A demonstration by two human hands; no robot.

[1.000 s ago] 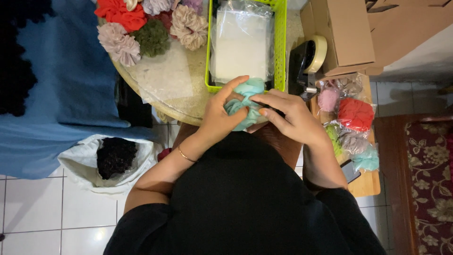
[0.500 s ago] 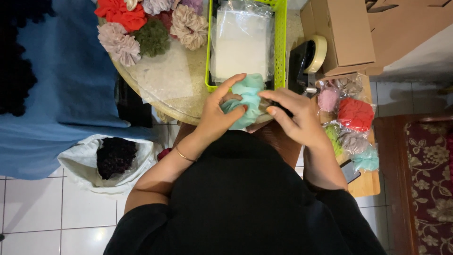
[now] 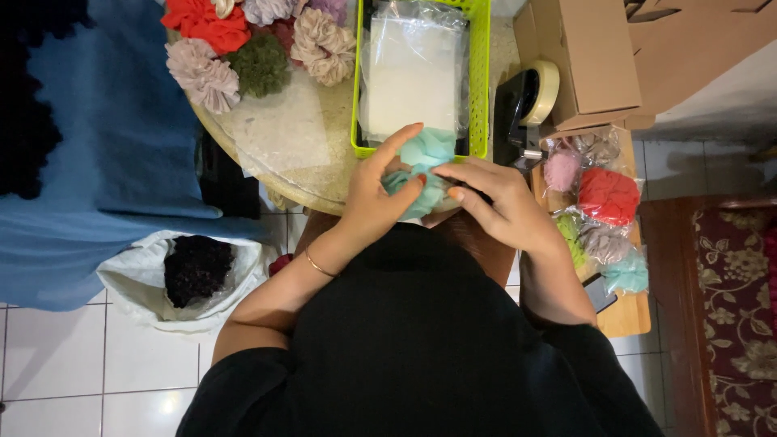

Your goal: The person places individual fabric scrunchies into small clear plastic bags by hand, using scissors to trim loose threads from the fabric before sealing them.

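A teal fabric scrunchie [image 3: 424,166] is held between both hands just above the edge of a round table [image 3: 283,154]. My left hand [image 3: 379,194] wraps its left side, thumb stretched up over the top. My right hand [image 3: 500,202] pinches its right side with fingertips pointing left. Right behind the scrunchie stands a lime green basket [image 3: 479,81] with a stack of clear plastic bags [image 3: 413,73] in it.
Several scrunchies, red [image 3: 206,23], pink [image 3: 201,74], dark green [image 3: 259,66] and beige [image 3: 326,44], lie on the table's far left. A tape dispenser [image 3: 530,101], a cardboard box [image 3: 583,57], and bagged scrunchies [image 3: 607,198] on a wooden stool are at right. A white bag [image 3: 190,271] sits on the floor.
Both hands kept working the teal scrunchie; my left thumb has stretched further up over it and my right fingers have shifted slightly along its right side.
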